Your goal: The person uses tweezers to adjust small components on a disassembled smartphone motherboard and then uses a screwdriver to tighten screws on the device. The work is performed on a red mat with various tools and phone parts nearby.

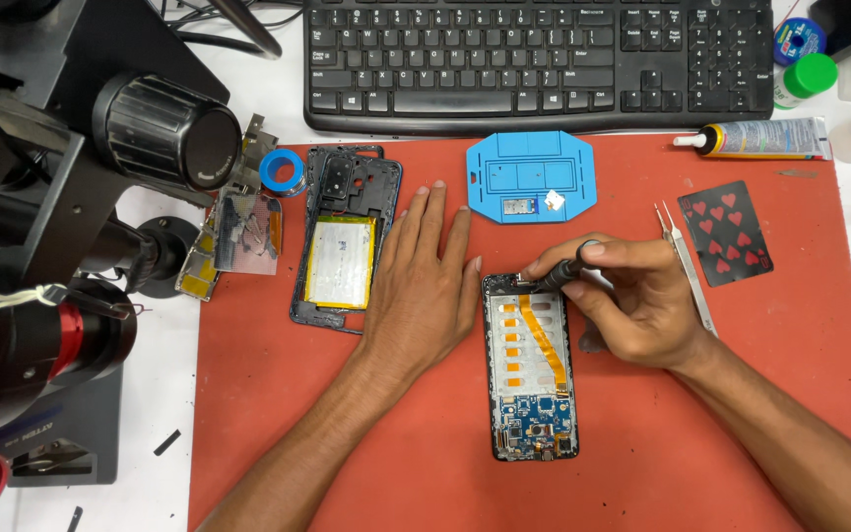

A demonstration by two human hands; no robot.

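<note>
one opened phone [534, 369], orange ribbon exposed; right hand [632, 300] grip closed on, seemingly, a screwdriver [556, 275].

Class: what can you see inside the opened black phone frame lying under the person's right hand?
Inside the opened black phone frame: an orange ribbon cable and a blue circuit board. The right hand and its dark tool cover the top edge.

Probably a phone repair workshop: red work mat [642, 473], microscope [81, 197], opened phone [534, 369], tweezers [687, 266].

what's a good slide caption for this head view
Right hand works a dark tool at an opened phone while left hand rests flat beside it.
</note>
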